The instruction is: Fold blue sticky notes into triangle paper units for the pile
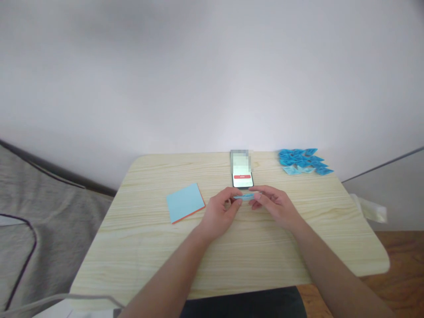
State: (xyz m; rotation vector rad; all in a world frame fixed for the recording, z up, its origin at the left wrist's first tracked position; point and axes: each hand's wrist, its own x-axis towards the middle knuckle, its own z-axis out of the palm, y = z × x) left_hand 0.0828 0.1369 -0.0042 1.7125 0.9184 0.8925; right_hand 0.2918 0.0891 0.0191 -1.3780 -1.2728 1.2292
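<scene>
White wall point(212, 88) rises behind a pale, wood-grained worktop point(142, 256) with rounded corners. Near the middle of the worktop, a small folded light-blue paper point(247, 196) is held between two bare hands. The left hand point(219, 211) pinches its left end between thumb and fingers; the right hand point(277, 205) has its thumb on the right end, fingers bent behind, pinching it too. Just beyond the paper lies a phone point(243, 181) with its screen lit and a red bar near the bottom. Left of the hands, set at a slant, sits a stack of square sheets point(184, 203), light blue on top with an orange-red edge. At the far right, a cluster of folded blue pieces point(300, 158) lies close together, a paler one point(294, 170) at its near side.
</scene>
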